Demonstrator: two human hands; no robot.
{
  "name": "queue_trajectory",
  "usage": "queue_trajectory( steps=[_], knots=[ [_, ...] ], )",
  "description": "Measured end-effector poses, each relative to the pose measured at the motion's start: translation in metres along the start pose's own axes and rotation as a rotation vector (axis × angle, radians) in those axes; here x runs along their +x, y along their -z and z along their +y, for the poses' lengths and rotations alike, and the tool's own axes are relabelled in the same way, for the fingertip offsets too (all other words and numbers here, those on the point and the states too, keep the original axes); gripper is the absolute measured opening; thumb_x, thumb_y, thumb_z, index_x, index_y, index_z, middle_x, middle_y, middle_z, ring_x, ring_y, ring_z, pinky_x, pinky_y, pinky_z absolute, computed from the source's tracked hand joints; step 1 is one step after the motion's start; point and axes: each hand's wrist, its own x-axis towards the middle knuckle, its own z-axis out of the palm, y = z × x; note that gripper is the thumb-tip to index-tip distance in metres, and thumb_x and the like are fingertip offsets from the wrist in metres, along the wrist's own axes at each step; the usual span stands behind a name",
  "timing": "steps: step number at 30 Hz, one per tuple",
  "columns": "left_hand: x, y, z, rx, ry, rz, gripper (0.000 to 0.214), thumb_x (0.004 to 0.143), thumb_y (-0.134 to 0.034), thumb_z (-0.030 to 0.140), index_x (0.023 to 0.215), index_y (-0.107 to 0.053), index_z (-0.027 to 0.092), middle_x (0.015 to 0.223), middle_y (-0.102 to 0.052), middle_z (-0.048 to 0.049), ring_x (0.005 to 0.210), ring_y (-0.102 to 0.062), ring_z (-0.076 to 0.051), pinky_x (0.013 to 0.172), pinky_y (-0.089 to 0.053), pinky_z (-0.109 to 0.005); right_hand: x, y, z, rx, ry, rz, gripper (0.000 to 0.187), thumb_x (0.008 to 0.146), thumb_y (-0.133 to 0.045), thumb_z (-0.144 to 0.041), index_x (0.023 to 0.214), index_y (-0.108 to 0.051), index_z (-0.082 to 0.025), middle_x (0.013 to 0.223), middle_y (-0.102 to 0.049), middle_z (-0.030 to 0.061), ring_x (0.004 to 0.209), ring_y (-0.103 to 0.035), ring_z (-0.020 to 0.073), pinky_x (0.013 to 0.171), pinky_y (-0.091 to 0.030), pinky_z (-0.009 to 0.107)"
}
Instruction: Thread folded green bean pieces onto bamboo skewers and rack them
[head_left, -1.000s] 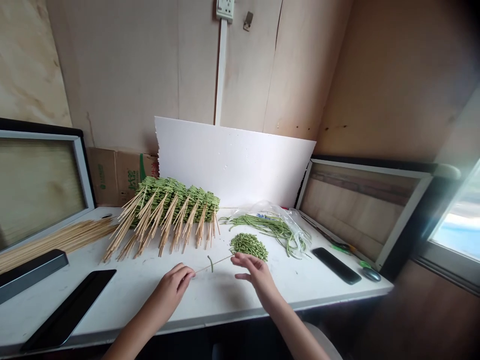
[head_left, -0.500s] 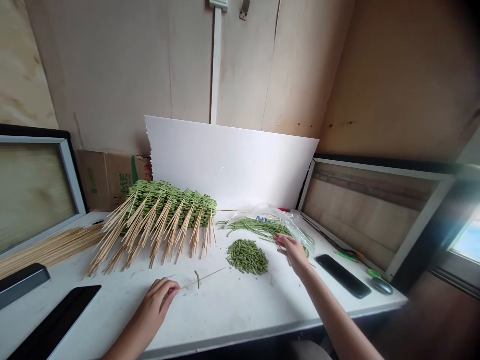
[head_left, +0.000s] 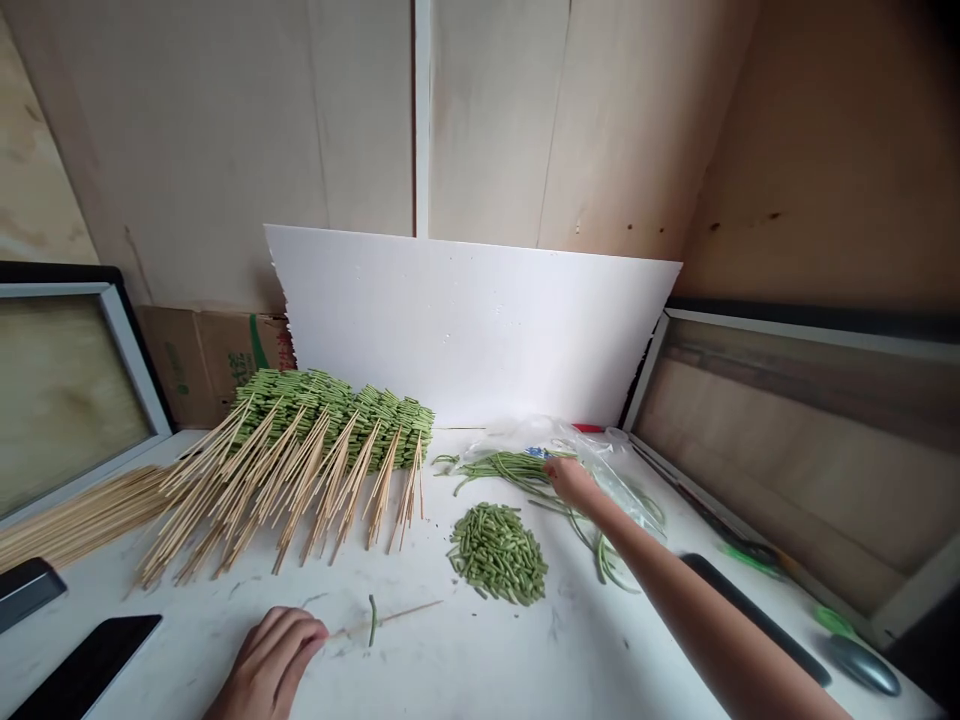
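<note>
My left hand point(head_left: 271, 660) is closed around one end of a thin bamboo skewer point(head_left: 412, 611), low over the front of the table. One short green stem piece point(head_left: 373, 620) is threaded crosswise on that skewer. Further back on the right, my right hand point(head_left: 570, 482) is closed over a loose bunch of long green stems point(head_left: 502, 466), which look like garlic scapes. Its fingertips are hidden among them. Between the hands lies a heap of short cut green pieces point(head_left: 499, 553). At the back left, finished skewers packed with green pieces point(head_left: 330, 405) are stacked, their bare ends pointing forward.
Bare bamboo skewers point(head_left: 90, 510) lie at the left, near a black phone-like slab point(head_left: 105, 665). A clear plastic bag point(head_left: 615, 475) lies behind the stems. Under my right forearm is a dark flat device point(head_left: 757, 615), with a mouse point(head_left: 862, 665) beside it. A white foam board point(head_left: 465, 330) stands behind.
My right hand has gone from fingers spread above the stems to closed over them. The left hand still holds the skewer with its one piece. The view has shifted and come closer.
</note>
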Motion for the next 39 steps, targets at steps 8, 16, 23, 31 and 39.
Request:
queue_trajectory(
  steps=[8, 16, 23, 31, 39],
  knots=[
    [0.003, -0.001, 0.007, 0.029, -0.065, 0.013, 0.022, 0.104, -0.047, 0.021, 0.094, -0.066, 0.024, 0.089, -0.068, -0.0032, 0.086, -0.066, -0.020, 0.080, -0.053, -0.030, 0.015, -0.003, -0.006, -0.736, -0.046, -0.249, 0.012, 0.077, -0.083, -0.010, 0.083, -0.072, -0.012, 0.098, -0.072, 0.0158, 0.111, -0.063, 0.0326, 0.091, -0.048, 0.038],
    [0.006, 0.003, 0.011, -0.020, -0.069, 0.004, 0.022, 0.105, -0.046, 0.021, 0.094, -0.065, 0.024, 0.089, -0.067, -0.0032, 0.086, -0.064, -0.021, 0.079, -0.052, -0.031, -0.007, -0.008, -0.008, -0.997, -0.060, -0.219, 0.036, 0.099, -0.065, -0.037, 0.130, -0.061, -0.017, 0.131, -0.063, 0.0109, 0.111, -0.066, 0.0247, 0.093, -0.058, 0.045],
    [0.005, 0.000, 0.008, -0.031, -0.024, -0.016, 0.025, 0.105, -0.045, 0.021, 0.092, -0.066, 0.024, 0.090, -0.066, -0.0036, 0.088, -0.062, -0.023, 0.080, -0.051, -0.033, -0.005, -0.009, -0.010, -0.977, -0.041, -0.138, 0.033, 0.099, -0.065, -0.037, 0.126, -0.064, -0.017, 0.129, -0.064, 0.0104, 0.110, -0.066, 0.0246, 0.094, -0.058, 0.043],
    [0.006, 0.002, 0.009, -0.052, -0.017, -0.037, 0.024, 0.105, -0.046, 0.020, 0.093, -0.066, 0.024, 0.092, -0.066, -0.0038, 0.091, -0.061, -0.024, 0.082, -0.049, -0.035, 0.005, 0.005, -0.031, -0.888, -0.006, -0.005, 0.028, 0.100, -0.057, -0.021, 0.124, -0.069, -0.015, 0.106, -0.077, 0.0120, 0.100, -0.072, 0.0234, 0.084, -0.053, 0.030],
    [0.005, 0.004, 0.009, -0.053, -0.010, -0.039, 0.026, 0.105, -0.046, 0.023, 0.092, -0.068, 0.024, 0.091, -0.067, -0.0047, 0.091, -0.061, -0.024, 0.082, -0.050, -0.035, -0.002, 0.009, -0.088, -0.857, 0.201, 0.107, 0.023, 0.096, -0.059, -0.023, 0.104, -0.080, -0.021, 0.100, -0.080, 0.0144, 0.095, -0.073, 0.0276, 0.085, -0.049, 0.033]
  ],
)
